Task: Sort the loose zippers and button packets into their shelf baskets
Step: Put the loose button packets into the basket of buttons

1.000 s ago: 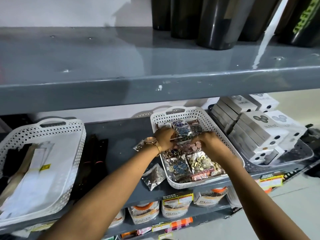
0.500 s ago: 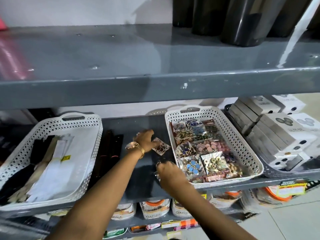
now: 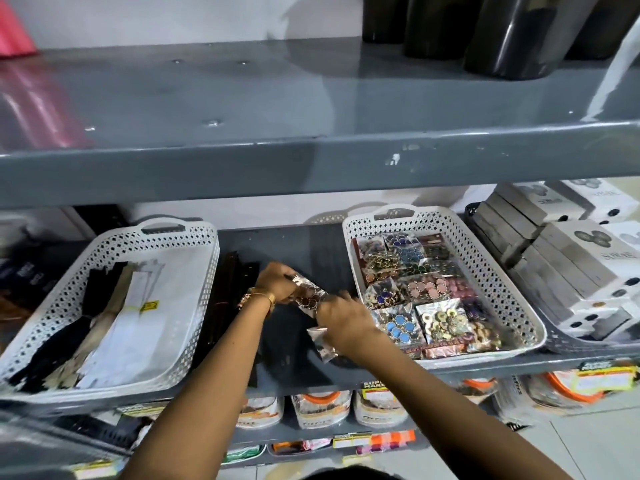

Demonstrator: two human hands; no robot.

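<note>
My left hand [image 3: 277,283], with a gold watch at the wrist, grips a clear packet of dark red buttons [image 3: 309,295] above the grey shelf [image 3: 304,251] between two white baskets. Just to its right, my right hand [image 3: 341,318] holds a second clear button packet [image 3: 321,340] by its top edge. The right basket [image 3: 498,282] is packed with button packets in blue, pink and gold. In the left basket [image 3: 194,271] lie black, beige and white zippers [image 3: 114,317]. Loose dark zippers [image 3: 228,296] rest on the shelf beside the left basket.
A grey upper shelf [image 3: 311,161] overhangs the work area, with black containers [image 3: 512,36] on it. White and grey boxes [image 3: 568,258] are stacked in a dark tray at the right. Labelled packages [image 3: 318,408] fill the shelf below.
Both hands left the right basket and came to the shelf gap. Each has picked up a loose button packet, and the two hands have drawn close together.
</note>
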